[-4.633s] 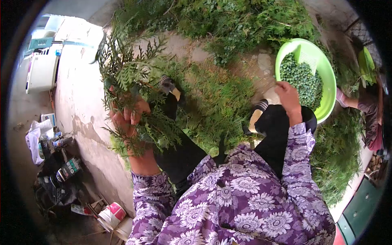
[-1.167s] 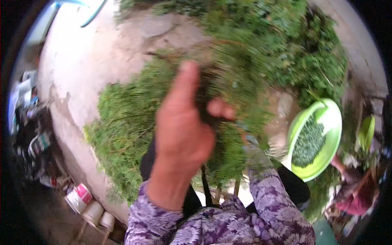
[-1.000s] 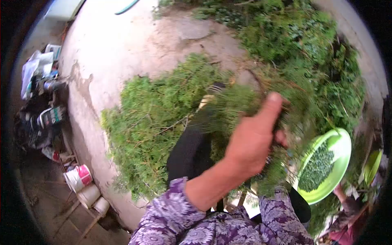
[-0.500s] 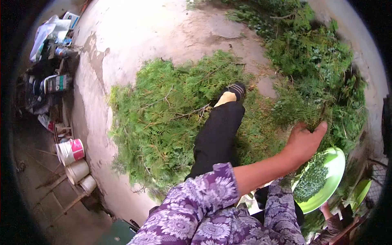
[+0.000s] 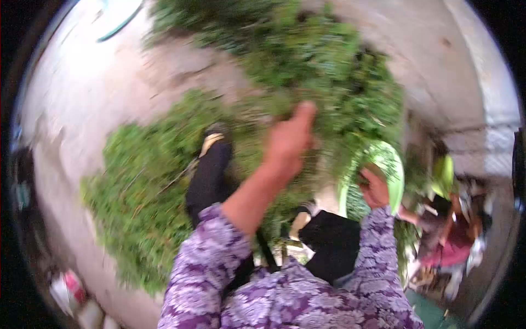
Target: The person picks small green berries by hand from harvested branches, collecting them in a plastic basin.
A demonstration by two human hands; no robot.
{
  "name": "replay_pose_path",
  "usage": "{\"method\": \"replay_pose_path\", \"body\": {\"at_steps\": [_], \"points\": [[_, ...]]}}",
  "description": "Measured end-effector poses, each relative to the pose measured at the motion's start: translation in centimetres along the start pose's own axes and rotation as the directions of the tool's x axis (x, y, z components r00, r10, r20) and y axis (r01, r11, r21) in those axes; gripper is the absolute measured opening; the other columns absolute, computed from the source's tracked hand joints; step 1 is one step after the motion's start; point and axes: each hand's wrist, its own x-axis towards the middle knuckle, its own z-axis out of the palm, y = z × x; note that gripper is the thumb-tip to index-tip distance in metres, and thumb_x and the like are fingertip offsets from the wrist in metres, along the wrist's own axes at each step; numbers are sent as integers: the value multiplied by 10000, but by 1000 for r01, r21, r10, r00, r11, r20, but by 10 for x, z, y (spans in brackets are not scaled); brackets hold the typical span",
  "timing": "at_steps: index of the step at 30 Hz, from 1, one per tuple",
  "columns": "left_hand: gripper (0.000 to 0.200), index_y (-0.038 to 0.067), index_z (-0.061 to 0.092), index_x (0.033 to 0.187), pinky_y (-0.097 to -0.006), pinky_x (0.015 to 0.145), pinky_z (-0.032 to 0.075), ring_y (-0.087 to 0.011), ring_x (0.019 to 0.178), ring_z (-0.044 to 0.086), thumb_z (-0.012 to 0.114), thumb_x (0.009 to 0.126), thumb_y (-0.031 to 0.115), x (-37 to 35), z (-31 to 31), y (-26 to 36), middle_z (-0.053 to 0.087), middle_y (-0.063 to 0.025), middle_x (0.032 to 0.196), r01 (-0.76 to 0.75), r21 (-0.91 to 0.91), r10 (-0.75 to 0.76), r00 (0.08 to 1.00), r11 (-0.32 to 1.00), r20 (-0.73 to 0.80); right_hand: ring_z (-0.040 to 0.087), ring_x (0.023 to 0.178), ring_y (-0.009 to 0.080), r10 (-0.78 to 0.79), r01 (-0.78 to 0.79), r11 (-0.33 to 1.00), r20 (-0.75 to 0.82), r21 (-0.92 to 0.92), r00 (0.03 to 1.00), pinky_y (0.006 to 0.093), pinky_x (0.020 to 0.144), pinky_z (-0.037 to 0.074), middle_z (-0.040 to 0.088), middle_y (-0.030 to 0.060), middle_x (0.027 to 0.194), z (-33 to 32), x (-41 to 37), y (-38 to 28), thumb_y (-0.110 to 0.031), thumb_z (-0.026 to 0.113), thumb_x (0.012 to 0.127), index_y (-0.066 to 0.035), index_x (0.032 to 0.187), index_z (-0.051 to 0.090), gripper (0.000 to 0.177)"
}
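Note:
My left hand [image 5: 287, 142] reaches forward over the greenery, smeared by motion. Its fingers are curled and the thumb points up; a blurred green evergreen branch [image 5: 279, 103] shows at the fingertips. My right hand [image 5: 375, 186] is over a light green basin [image 5: 399, 181], with its fingers bent inward. What those fingers hold, if anything, I cannot make out. Inside the basin lie small green pieces [image 5: 357, 203], partly hidden by the right hand.
Cut evergreen branches [image 5: 148, 192] spread around my outstretched leg [image 5: 211, 170]. A larger branch heap [image 5: 323, 60] lies ahead. Another person [image 5: 446, 230] sits at the right near a second green basin [image 5: 444, 175]. White buckets [image 5: 68, 293] stand at lower left.
The view has swung right. My right hand, hidden before, now shows over the basin. My left hand has moved away from the basin, still close to the branches.

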Motion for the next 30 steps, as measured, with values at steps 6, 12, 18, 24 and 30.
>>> {"method": "replay_pose_path", "body": {"at_steps": [6, 12, 18, 24, 30], "points": [[320, 46, 600, 853, -271, 539, 398, -128, 590, 479, 566, 792, 359, 9, 15, -5, 561, -28, 756, 109, 10, -109, 994, 994, -27, 536, 813, 163, -207, 126, 870, 119, 477, 971, 308, 740, 442, 574, 60, 935, 26, -11, -37, -35, 539, 785, -38, 1016, 525, 231], [490, 58, 555, 980, -293, 605, 418, -143, 700, 508, 549, 766, 498, 18, 29, -41, 558, -26, 865, 94, -1, -93, 988, 996, 127, 555, 828, 206, -202, 24, 821, 251, 570, 947, 306, 777, 450, 560, 98, 930, 71, 13, -23, -58, 546, 808, 4, 1037, 498, 241], [574, 57, 464, 1126, -317, 787, 407, -180, 915, 492, 507, 785, 518, 33, 39, -65, 511, -51, 1061, 227, -29, -218, 957, 973, 191, 552, 833, 187, -324, 230, 777, 59, 585, 944, 293, 774, 448, 569, 85, 895, 61, 30, -45, -96, 533, 822, -14, 991, 519, 188], [596, 48, 421, 1159, -328, 824, 390, -157, 954, 472, 522, 785, 502, 27, 48, -79, 484, -34, 1090, 256, -34, -213, 863, 966, 458, 541, 850, 151, -313, 338, 895, -130, 293, 941, 278, 816, 419, 573, 82, 878, 69, 71, 21, -165, 579, 806, 4, 932, 538, 215], [576, 83, 402, 1201, -387, 932, 345, -221, 1073, 450, 440, 819, 513, 31, 59, -50, 476, -76, 1168, 244, -289, -41, 824, 926, 565, 518, 968, 246, -528, 529, 847, 174, 44, 831, 353, 865, 379, 545, 139, 1040, 98, -1, -30, -171, 650, 737, -16, 1082, 495, 409]]}}
